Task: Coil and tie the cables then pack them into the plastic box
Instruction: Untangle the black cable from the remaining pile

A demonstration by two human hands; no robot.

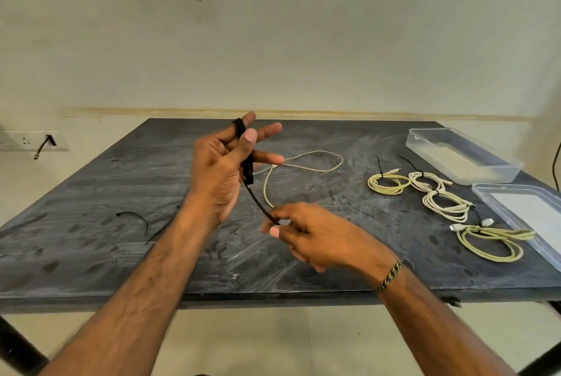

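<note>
Black cable [256,199] between the hands; dark grey, scuffed counter [121,181]; yellow-green and white coils [437,193] right of them; black-and-yellow braided wristband [390,276].

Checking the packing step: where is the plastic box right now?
The plastic box sits open at the table's far right corner, its lid nearer, four tied coils to its left.

One head camera looks forward and down from above the person's arms, close over the left hand [226,169] and right hand [306,236]; the dark table [91,254] and the wall lie beyond them.
</note>
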